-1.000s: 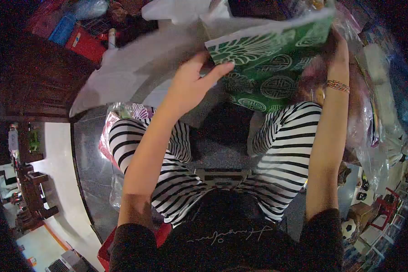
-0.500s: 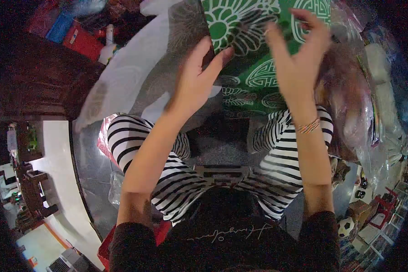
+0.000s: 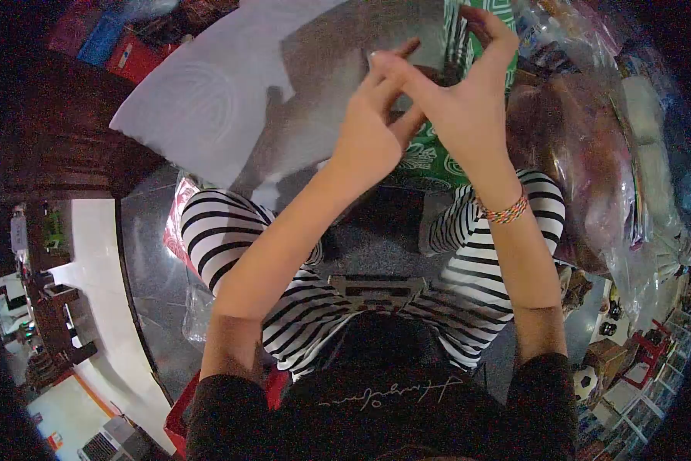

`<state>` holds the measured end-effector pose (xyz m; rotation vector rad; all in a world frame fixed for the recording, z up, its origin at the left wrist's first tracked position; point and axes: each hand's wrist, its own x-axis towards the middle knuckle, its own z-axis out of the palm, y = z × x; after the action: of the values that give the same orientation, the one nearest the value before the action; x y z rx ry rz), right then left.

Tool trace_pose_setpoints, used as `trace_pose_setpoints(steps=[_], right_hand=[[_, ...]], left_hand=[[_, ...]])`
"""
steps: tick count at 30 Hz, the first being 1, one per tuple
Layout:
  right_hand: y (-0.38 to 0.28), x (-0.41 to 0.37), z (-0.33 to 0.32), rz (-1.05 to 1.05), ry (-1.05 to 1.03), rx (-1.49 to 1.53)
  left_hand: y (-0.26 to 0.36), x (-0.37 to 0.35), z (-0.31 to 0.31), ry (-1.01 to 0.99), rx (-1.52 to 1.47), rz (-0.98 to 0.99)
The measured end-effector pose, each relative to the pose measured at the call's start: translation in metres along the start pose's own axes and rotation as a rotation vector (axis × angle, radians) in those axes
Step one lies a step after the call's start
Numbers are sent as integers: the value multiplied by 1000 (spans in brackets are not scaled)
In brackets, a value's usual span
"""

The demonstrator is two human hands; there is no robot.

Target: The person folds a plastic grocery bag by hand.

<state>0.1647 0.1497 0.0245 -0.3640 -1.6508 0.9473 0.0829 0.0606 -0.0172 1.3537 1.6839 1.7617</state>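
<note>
A green sheet with white printed patterns (image 3: 440,161) lies in front of my knees, its pale underside (image 3: 207,107) turned up over the left and middle. My left hand (image 3: 372,131) rests over the pale side near the fold, fingers stretched forward and thumb apart. Crossing close in front of it, my right hand (image 3: 468,104) has its thumb pointing left over my left fingers. Its other fingers curve toward the strip of green at the far right edge. Both hands' fingers are spread. A woven bracelet (image 3: 507,209) circles my right wrist.
Clear plastic bags (image 3: 591,169) are heaped on the right. Dark wooden furniture (image 3: 61,123) stands on the left, with red and blue items (image 3: 122,54) beyond. My striped trouser legs (image 3: 222,230) flank the grey floor. A football (image 3: 584,382) lies at lower right.
The pale side has spread rightward, and much less green shows. My left hand has shifted right; my right hand has come left and lower, so the two now overlap.
</note>
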Motion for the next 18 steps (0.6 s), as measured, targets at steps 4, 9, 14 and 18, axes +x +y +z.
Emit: trace_pose_setpoints(steps=[4,9,14,18], right_hand=[[5,3,-12,25,-82,-347],[25,19,-37,194,-144,-613],[40,36,-73,193,-43,-198],[40,46,-89,232,152,-29]], left_hand=[[8,4,9,-65,78,90],[10,10,-15,-21,531,353],[24,19,-109,350,1253,553],[-6,1,-197,536,543,-183]])
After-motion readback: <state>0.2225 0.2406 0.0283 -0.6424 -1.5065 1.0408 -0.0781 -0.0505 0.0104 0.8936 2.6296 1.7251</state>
